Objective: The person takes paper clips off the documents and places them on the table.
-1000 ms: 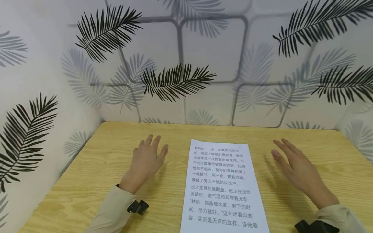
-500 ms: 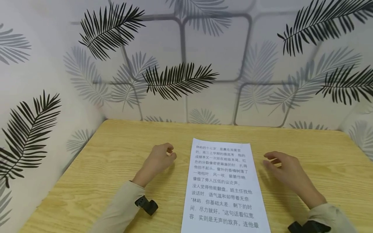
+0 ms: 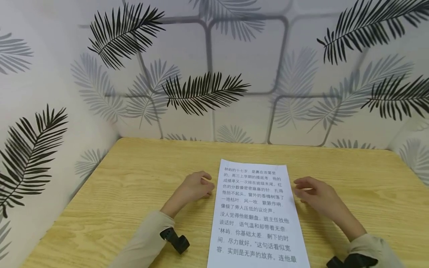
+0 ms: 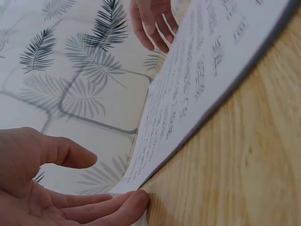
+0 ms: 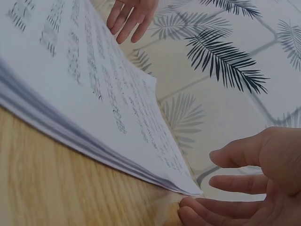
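Observation:
A stack of paper sheets (image 3: pixel 254 219) printed with lines of Chinese text lies flat on the wooden table, its layered edge showing in the right wrist view. On its left side is my left hand (image 3: pixel 194 188), palm turned inward, fingers loosely bent. The left wrist view shows its thumb apart from the fingers and a fingertip (image 4: pixel 137 200) right by the paper's edge; whether they touch I cannot tell. My right hand (image 3: pixel 318 195) is at the stack's right side, fingertips close to the edge, thumb (image 5: pixel 235 153) and fingers apart. Neither hand holds anything.
The wooden table (image 3: pixel 134 163) reaches back to a wall (image 3: pixel 241 56) covered with a leaf pattern. Each wrist bears a black strapped device, one on the left sleeve (image 3: pixel 144 238) and one on the right sleeve (image 3: pixel 375 249).
Both hands have come inward toward the paper, the left moving right and the right moving left, and both have lowered. Their fingers went from outstretched to loosely bent. The paper stays put.

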`<state>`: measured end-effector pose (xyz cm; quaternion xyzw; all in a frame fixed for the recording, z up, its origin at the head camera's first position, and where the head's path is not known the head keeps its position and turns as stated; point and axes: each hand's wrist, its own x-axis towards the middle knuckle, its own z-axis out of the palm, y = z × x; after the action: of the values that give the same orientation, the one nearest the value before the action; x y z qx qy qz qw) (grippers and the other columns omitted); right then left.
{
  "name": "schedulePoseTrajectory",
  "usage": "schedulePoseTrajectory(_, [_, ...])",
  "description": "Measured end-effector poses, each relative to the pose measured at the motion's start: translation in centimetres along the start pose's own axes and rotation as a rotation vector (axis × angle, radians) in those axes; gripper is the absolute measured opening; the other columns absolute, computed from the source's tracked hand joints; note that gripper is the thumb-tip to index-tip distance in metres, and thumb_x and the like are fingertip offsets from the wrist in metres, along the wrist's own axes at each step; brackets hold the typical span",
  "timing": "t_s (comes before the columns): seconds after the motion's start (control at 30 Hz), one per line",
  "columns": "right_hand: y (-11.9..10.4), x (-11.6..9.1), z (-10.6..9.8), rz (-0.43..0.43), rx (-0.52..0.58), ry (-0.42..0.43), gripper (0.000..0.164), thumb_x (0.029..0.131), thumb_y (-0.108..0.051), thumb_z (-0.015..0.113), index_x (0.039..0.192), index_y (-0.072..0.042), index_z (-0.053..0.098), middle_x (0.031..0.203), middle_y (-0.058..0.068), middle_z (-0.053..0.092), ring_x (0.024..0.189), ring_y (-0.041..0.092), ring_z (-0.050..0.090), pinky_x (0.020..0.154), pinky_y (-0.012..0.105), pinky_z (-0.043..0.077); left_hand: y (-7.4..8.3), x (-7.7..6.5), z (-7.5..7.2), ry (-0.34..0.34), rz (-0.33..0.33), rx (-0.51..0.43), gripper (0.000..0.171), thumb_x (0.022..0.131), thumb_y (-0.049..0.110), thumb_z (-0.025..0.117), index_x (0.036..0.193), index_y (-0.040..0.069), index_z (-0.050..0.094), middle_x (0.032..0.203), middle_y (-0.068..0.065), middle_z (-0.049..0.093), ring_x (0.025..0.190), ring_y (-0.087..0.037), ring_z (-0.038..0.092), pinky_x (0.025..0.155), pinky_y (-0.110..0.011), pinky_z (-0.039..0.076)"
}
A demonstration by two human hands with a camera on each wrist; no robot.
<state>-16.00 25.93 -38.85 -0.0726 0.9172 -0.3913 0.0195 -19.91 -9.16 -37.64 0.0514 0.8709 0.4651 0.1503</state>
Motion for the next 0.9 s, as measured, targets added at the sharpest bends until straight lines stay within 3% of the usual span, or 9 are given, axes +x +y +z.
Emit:
schedulePoseTrajectory(0.17, [-0.3,0.1,0.1,0.119,0.234,-0.098,0.049,0.097,-0.019,0.061,0.133,0.010,0.045,0.126,0.032,0.053,0.096,0.028,0.067,0.075,0.030,0.059,-0.3,-0.1,0.3,-0.077,-0.002,-0.206,0.047,0.091,0.008,0.062,0.133,-0.007,0.046,0.112,-0.021,0.064,0.092,-0.024,0.066,0.080,-0.033,0.058])
schedulePoseTrajectory(0.43, [-0.4,0.5,-0.7,0.246,0.555,-0.173,0.059,0.100,-0.017,0.053,0.141,0.015,0.025,0.126,0.028,0.057,0.100,0.020,0.068,0.085,0.034,0.057,-0.4,0.3,0.0,-0.148,-0.049,-0.392,0.050,0.094,0.011,0.058,0.137,-0.005,0.041,0.120,-0.022,0.057,0.101,-0.028,0.064,0.088,-0.036,0.056])
schedulePoseTrajectory(0.77, [0.3,0.5,-0.7,0.263,0.580,-0.183,0.055,0.103,-0.016,0.047,0.142,0.016,0.025,0.126,0.023,0.059,0.098,0.012,0.066,0.084,0.029,0.057,-0.9,1.0,0.4,-0.132,-0.042,-0.446,0.052,0.096,0.013,0.056,0.141,-0.002,0.036,0.113,-0.020,0.061,0.090,-0.022,0.065,0.079,-0.032,0.058])
schedulePoseTrajectory(0.9, [0.5,0.4,-0.4,0.250,0.570,-0.186,0.058,0.100,-0.016,0.052,0.140,0.018,0.027,0.123,0.020,0.060,0.096,0.010,0.065,0.083,0.027,0.056,-1.2,1.2,0.4,-0.137,-0.032,-0.500,0.049,0.097,0.013,0.055,0.140,-0.003,0.039,0.109,-0.019,0.063,0.088,-0.019,0.064,0.080,-0.031,0.057])
